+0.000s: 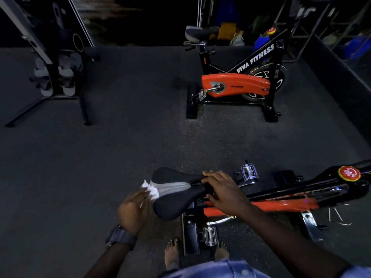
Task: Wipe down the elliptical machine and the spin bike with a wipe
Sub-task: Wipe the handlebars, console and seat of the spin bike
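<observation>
A black and orange spin bike (281, 199) stands right below me, its black and grey saddle (172, 195) pointing left. My left hand (133, 207) holds a crumpled white wipe (150, 188) against the rear edge of the saddle. My right hand (222, 192) rests over the narrow nose of the saddle, fingers curved round it. A second orange spin bike (234, 81) marked VIVA FITNESS stands farther back on the right. The elliptical machine (52, 73) with grey foot plates stands at the far left.
Dark rubber floor (124, 137) spreads between the machines. My bare feet (172, 253) stand beside the near bike's rear base bar and pedal (209, 235). Blue containers and racks (321, 37) fill the back right, behind a low dark wall (341, 77).
</observation>
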